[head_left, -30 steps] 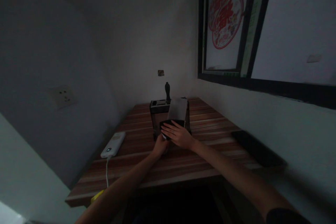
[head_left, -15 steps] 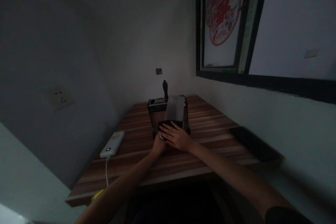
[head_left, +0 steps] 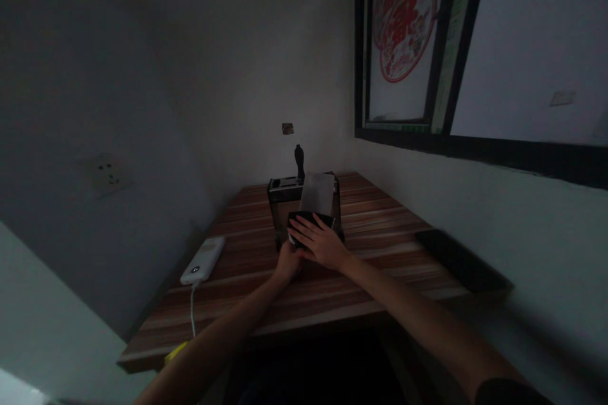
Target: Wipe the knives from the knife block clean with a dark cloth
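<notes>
A small dark metal machine (head_left: pixel 285 193) with an upright black handle (head_left: pixel 299 161) stands on a striped wooden table (head_left: pixel 380 234). A pale sheet (head_left: pixel 317 195) slopes down its front. My right hand (head_left: pixel 323 245) lies flat, fingers spread, on a small dark object (head_left: pixel 308 220) at the sheet's lower end. My left hand (head_left: pixel 287 264) sits just below and left of it, fingers curled under that object; what they grip is hidden in the dim light.
A white power bank (head_left: pixel 203 261) with a cable lies on the table's left side. A dark flat slab (head_left: pixel 458 261) lies along the right wall under a window (head_left: pixel 427 44). A wall socket (head_left: pixel 107 174) is on the left wall.
My hands and the dark object have shifted slightly up towards the machine. The view has barely moved over the last half second.
</notes>
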Motion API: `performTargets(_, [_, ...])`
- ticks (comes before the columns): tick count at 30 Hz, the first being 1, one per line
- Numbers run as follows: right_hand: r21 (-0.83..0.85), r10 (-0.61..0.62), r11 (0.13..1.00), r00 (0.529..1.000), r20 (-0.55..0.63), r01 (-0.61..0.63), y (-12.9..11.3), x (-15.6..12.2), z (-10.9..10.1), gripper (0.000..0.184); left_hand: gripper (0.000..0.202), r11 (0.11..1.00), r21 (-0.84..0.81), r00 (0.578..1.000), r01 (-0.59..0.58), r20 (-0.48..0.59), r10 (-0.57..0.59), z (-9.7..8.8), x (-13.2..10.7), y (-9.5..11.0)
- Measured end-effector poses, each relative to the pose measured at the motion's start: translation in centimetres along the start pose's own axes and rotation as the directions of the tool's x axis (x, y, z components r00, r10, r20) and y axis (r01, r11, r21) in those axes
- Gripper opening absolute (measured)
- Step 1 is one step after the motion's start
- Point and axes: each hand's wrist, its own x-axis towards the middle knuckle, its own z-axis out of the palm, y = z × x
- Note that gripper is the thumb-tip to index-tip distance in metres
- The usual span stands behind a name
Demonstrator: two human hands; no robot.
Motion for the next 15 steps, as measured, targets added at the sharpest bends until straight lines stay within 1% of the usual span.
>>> performTargets(3, [0.001,-0.02,1.0,1.0,0.024,0.02,0.7,0.1,-0.3,0.06,0.015,0.999,0.008,0.999,0.044,-0.01,-0.044,0.1,-0.1,-0.1])
performTargets(6, [0.018,-0.067,0.998,0.996,0.058,0.066,1.3,0.0,-0.6,0.065,0.008,0.996,0.02,0.997,0.082,-0.014,-0.082,0.1,-0.2,-0.1])
performTargets(9, [0.037,-0.088,0.996,0.993,0.081,0.085,1.5,-0.1,-0.9,0.064,0.006,0.994,0.027,0.994,0.106,-0.008,-0.106,0.2,-0.3,0.1])
performTargets(15, [0.066,-0.07,0.996,0.993,0.096,0.064,1.5,-0.2,-1.1,0.063,0.008,0.993,0.016,0.993,0.116,0.01,-0.116,0.1,-0.4,0.4])
